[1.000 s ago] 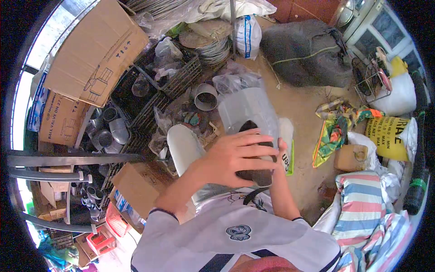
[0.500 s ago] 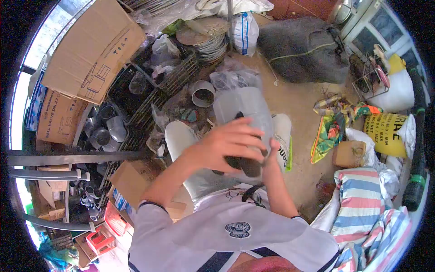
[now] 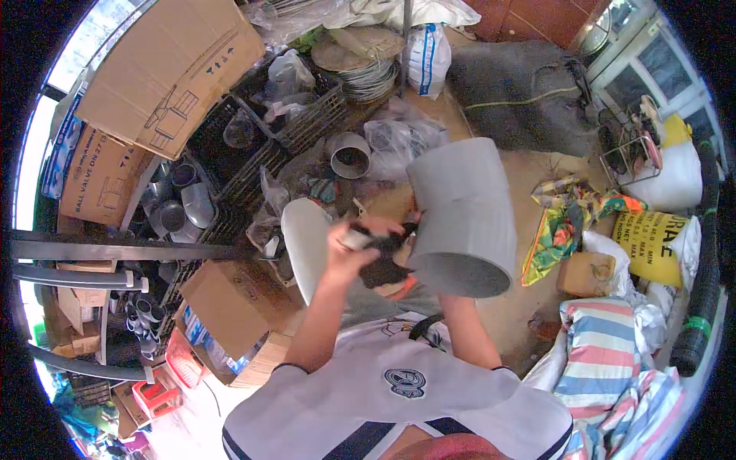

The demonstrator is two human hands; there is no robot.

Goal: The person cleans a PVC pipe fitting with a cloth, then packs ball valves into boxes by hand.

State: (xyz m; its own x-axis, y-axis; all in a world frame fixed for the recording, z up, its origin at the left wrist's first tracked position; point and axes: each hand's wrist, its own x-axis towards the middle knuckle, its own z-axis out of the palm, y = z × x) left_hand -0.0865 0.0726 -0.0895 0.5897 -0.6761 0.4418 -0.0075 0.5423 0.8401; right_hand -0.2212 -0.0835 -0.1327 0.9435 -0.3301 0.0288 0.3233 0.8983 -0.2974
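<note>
A large grey pipe elbow [image 3: 464, 203] is tilted in front of my lap, its wide open end facing down toward me. My right hand [image 3: 454, 302] reaches up behind the elbow and supports it; most of its fingers are hidden by the pipe. Left of the elbow, my left hand [image 3: 354, 249] is closed on a crumpled black cloth [image 3: 387, 268] with an orange-red edge. Part of the cloth touches or nearly touches the pipe's side.
Black crates [image 3: 299, 123] and grey fittings [image 3: 172, 215] are at the left, below a large cardboard box [image 3: 172, 69]. Another grey pipe piece [image 3: 350, 156] lies ahead beside plastic bags [image 3: 402, 142]. Striped sacks [image 3: 602, 337] sit at the right.
The elbow has swung up and right, turning its open end toward me. My left hand has drawn away from its surface to the left and lower, with the black cloth.
</note>
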